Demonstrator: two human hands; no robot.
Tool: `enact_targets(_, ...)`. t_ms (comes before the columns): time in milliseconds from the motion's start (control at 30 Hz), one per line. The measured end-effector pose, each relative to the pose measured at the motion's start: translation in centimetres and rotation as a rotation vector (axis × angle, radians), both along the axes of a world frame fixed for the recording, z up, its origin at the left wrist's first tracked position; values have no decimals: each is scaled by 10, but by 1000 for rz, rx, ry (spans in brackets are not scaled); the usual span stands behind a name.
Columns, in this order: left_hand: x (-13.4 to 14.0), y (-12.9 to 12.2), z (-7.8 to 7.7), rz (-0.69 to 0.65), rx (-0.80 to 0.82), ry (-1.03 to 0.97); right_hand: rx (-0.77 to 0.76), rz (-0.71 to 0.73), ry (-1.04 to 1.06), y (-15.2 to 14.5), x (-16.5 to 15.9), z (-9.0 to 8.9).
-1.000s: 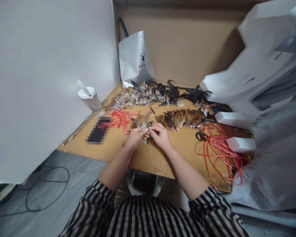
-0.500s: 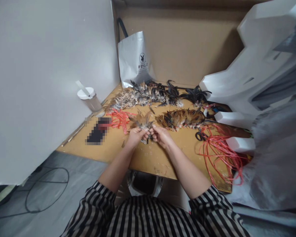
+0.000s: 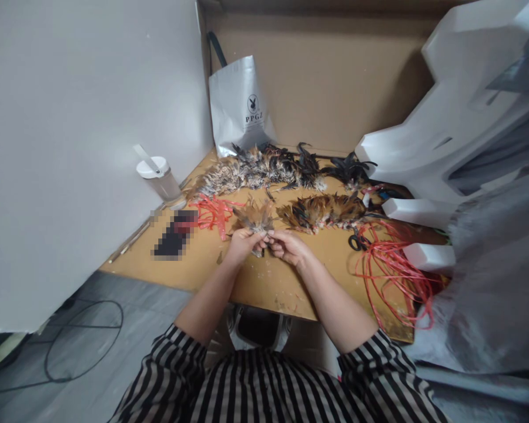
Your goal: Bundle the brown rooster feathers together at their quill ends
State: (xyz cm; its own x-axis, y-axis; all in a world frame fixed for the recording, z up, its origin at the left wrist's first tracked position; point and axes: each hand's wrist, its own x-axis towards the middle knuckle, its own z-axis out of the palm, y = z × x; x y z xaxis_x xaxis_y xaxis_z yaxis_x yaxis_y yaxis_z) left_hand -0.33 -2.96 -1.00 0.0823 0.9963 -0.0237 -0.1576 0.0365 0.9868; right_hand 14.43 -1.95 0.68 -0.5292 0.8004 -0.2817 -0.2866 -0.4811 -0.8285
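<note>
Inward since half a second ago, my right hand (image 3: 291, 247) meets my left (image 3: 242, 244); both pinch the base of the feather bunch (image 3: 256, 212), left of the brown feather row (image 3: 328, 211). Even, gentle pressure should keep its fan together.

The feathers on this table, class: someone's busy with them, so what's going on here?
A person in a striped top works with both bare hands on a small bunch of feathers. The left hand grips its base; the right hand pinches close beside it, though what it grips is too small to tell. A row of brown feathers lies to the right, and a longer heap lies farther back. Red strands lie at the table's right end.
</note>
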Motion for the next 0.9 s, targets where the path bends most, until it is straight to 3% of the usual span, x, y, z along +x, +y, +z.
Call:
enact_targets(133, -1, 1, -2, -17, -41, -117, 117, -101, -18, -4, -4, 4)
enact_targets(267, -2, -1, -2, -73, -92, -196, 305, -352, -98, -5, -7, 6)
enact_targets(367, -2, -2, -3, -92, -110, -216, 417, -451, -184, -3, -7, 3)
enact_targets(700, -1, 0, -6, -120, -79, -43, 573, -490, -368, -2, -9, -4)
enact_targets(900, 0, -1, -2, -137, -97, -44, 566, -471, -389, -6, -12, 1)
